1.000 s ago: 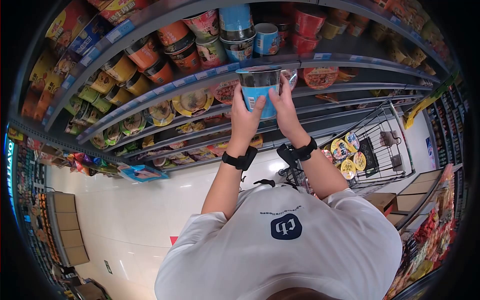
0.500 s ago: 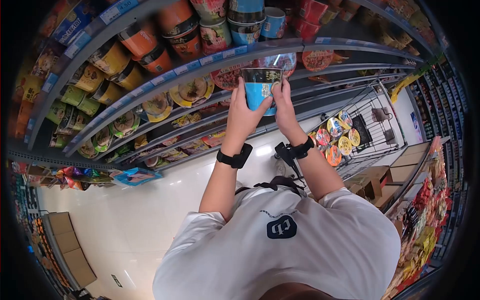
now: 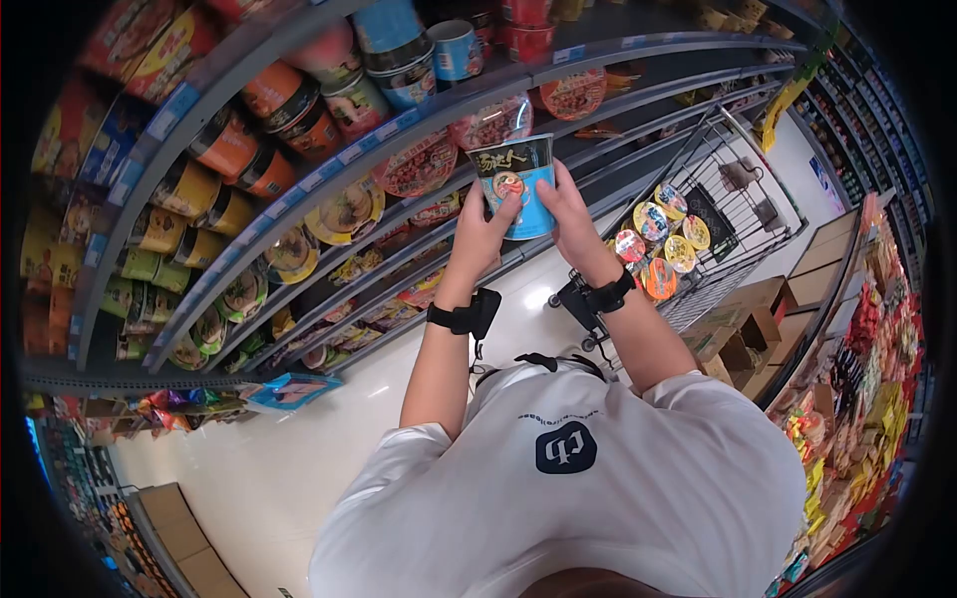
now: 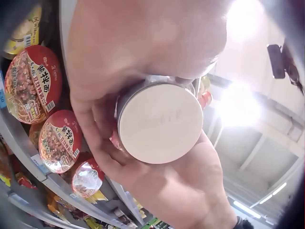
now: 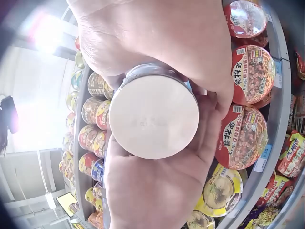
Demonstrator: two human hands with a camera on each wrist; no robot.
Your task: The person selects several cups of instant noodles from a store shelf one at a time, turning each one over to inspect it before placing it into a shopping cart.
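A blue instant noodle cup (image 3: 515, 187) with a dark printed lid is held upright in front of the shelves, gripped from both sides. My left hand (image 3: 480, 234) wraps its left side with the thumb across the front. My right hand (image 3: 568, 214) holds the right side. Both wrist views look up at the cup's plain white bottom (image 4: 160, 123) (image 5: 153, 116), with my left hand (image 4: 143, 52) and my right hand (image 5: 157, 191) closed around its wall.
Curved shelves (image 3: 329, 169) of noodle cups and bowls fill the upper left. A wire shopping cart (image 3: 698, 239) holding several noodle bowls stands to the right. Cardboard boxes (image 3: 743, 319) sit beside it. Red-lidded bowls (image 5: 250, 67) (image 4: 31, 83) line the nearest shelf.
The cup has come away from the shelf edge and a little lower, tilted so its printed lid faces me. Both hands kept their grip. My head turned, shifting the shelves leftward.
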